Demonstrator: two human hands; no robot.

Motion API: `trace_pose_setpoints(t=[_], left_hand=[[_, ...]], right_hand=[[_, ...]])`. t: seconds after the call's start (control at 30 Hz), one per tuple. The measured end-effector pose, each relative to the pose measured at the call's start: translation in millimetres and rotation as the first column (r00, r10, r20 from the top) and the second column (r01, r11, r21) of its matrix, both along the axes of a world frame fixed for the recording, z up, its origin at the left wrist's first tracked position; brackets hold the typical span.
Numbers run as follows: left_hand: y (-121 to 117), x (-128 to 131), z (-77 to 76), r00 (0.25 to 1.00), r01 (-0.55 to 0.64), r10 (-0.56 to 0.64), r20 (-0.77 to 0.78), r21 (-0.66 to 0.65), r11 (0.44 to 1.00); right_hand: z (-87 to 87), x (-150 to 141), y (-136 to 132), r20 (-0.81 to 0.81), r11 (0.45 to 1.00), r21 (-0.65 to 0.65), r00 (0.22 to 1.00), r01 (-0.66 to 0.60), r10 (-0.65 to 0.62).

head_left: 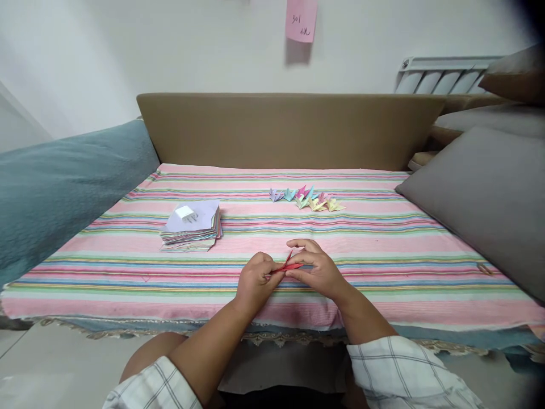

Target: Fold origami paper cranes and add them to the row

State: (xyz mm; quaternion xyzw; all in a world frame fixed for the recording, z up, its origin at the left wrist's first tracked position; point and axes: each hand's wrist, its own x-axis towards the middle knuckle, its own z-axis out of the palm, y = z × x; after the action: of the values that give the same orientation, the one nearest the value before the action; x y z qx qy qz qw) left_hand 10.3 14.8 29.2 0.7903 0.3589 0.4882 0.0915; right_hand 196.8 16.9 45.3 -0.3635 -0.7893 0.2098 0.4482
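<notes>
A small folded red paper crane (293,266) is between my two hands, just above the striped cloth near its front edge. Its thin points stick up and out to the right. My left hand (258,278) is closed, with thumb and fingers pinching the left part of the paper. On the other side, my right hand (317,268) has its thumb and a finger at the right part, while the upper index finger curves free above it. Farther back on the cloth sits a group of several finished paper cranes (317,203) in purple, teal, pink, green and yellow.
To the left lies a stack of coloured paper sheets (193,227) with a white plug adapter (186,213) on top. The striped cloth (128,267) covers the seat. A grey cushion (485,193) leans at right; a small brownish loop (484,269) lies near it.
</notes>
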Motion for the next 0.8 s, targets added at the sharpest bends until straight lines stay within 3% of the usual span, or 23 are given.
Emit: trace_pose_setpoints(t=[0.2,0.8], left_hand=[[-1.4,0.4,1.5,0.999,-0.033,0.033,0.004,0.016,0.999],[-1.7,-0.3,1.0,0.998,-0.049,0.052,-0.046,0.056,0.997]], right_hand=[[-1.9,-3.2,-1.4,-0.089,0.996,-0.089,0.996,0.002,-0.009],[0.0,-5.6,-4.4,-0.126,0.995,-0.102,0.992,0.018,-0.031]])
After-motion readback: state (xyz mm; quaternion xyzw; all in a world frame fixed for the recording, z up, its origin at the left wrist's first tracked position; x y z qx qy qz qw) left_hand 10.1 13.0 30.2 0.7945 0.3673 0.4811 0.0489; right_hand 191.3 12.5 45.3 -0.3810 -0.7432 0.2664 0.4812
